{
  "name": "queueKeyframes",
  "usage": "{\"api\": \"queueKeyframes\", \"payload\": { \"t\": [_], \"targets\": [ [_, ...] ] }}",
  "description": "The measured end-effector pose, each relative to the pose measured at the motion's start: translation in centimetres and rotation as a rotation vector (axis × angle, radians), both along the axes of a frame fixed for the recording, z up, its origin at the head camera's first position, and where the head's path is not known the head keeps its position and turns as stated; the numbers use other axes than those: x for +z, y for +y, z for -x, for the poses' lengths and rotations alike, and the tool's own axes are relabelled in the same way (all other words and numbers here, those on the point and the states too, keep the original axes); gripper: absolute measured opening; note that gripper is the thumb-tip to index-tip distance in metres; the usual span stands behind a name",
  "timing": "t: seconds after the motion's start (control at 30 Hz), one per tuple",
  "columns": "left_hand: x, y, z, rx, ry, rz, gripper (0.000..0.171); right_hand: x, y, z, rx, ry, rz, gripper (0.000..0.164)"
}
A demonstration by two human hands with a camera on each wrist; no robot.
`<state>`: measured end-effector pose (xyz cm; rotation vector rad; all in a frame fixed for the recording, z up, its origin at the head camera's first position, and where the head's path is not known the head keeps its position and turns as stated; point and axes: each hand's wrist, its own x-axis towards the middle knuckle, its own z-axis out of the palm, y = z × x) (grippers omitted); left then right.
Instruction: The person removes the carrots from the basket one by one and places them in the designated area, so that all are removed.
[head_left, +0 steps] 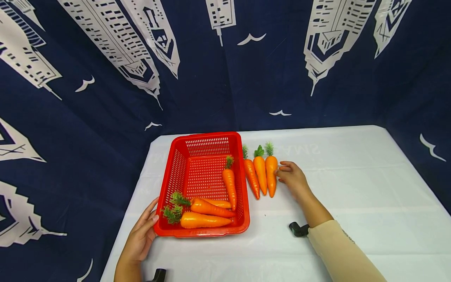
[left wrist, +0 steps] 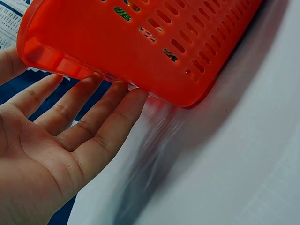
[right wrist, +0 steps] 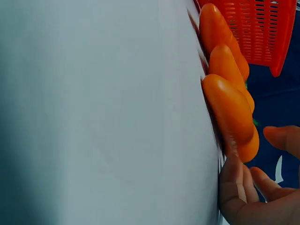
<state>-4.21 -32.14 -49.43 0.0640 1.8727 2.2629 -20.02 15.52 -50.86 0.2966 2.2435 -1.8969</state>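
A red plastic basket (head_left: 244, 203) holds several orange carrots (head_left: 206, 220) with green tops, most lying across its near end and one along its right wall. My left hand (head_left: 142, 231) rests against the basket's near left corner. In the left wrist view its fingers (left wrist: 112, 117) extend fairly straight to the basket's rim. Three more carrots lie side by side just right of the basket. Beside the rightmost carrot (head_left: 271, 172) is my right hand (head_left: 292, 178), thumb and fingers apart. In the right wrist view, fingertips (right wrist: 232, 171) reach the side of that carrot (right wrist: 229, 108), apparently touching it.
The basket and carrots stand on a table with a white cover (head_left: 352, 188). A dark blue cloth (head_left: 225, 90) printed with white buildings and birds hangs behind the table and along its sides. Black wrist-worn devices (head_left: 298, 229) show near both forearms.
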Motion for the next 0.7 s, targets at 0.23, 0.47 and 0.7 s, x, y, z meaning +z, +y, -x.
{"api": "queueKeyframes", "payload": {
  "t": [0.23,0.47,0.7],
  "targets": [
    [0.09,0.02,0.01,0.001,-0.005,0.004,0.056,-0.51,-0.29,0.22,0.106,0.006,-0.179,0.07],
    [0.1,0.0,0.05,0.003,-0.007,-0.001,0.056,-0.64,-0.42,0.14,0.13,0.052,-0.225,0.07],
    [0.02,-0.01,0.01,0.002,-0.009,-0.006,0.056,-0.61,-0.45,0.02,0.134,0.033,-0.239,0.069]
  ]
}}
